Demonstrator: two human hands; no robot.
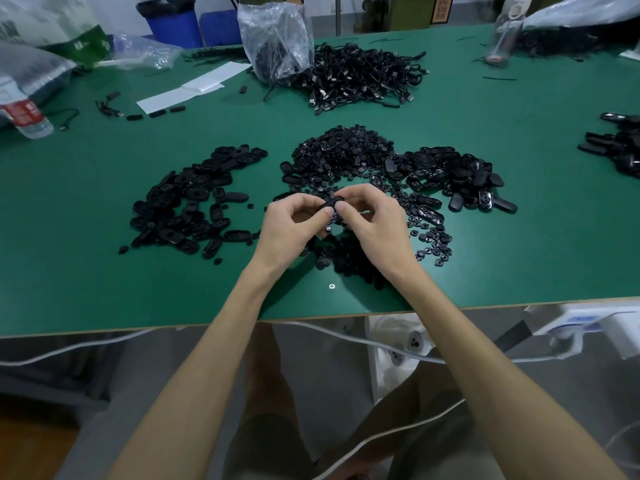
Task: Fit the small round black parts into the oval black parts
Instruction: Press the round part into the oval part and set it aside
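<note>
mid-fit here: one oval black part [330, 203] pinched up off the table [104, 271] between both hands, just above the near edge of the pile of small round black parts [346, 150]. left hand [294, 220] curled round its left end, thumb and forefinger clamped on it. right hand [370, 216] curled too, fingers [346, 207] nipping the right end from above. can't make out a round part under those fingertips, too small and hidden.

to do it well, just my guess: brace the oval with the left, keep the hole facing up, seat the round piece flat and square before pushing, then press straight down with the thumb pad rather than at a slant. probably worth feeling for a flush face before letting go. also smart to keep finished ones apart from raw ones, maybe oval heap on the left [194, 199] versus oval heap on the right [457, 174], though no way to tell done from undone from here.

writing: not much legible. red label on the water bottle [27, 114] at far left, blurred. white marks on the green bag [83, 46] behind it, unreadable. orange sign [441, 8] at the top edge with dark characters, too small to read. nothing visible on the parts themselves.
</note>
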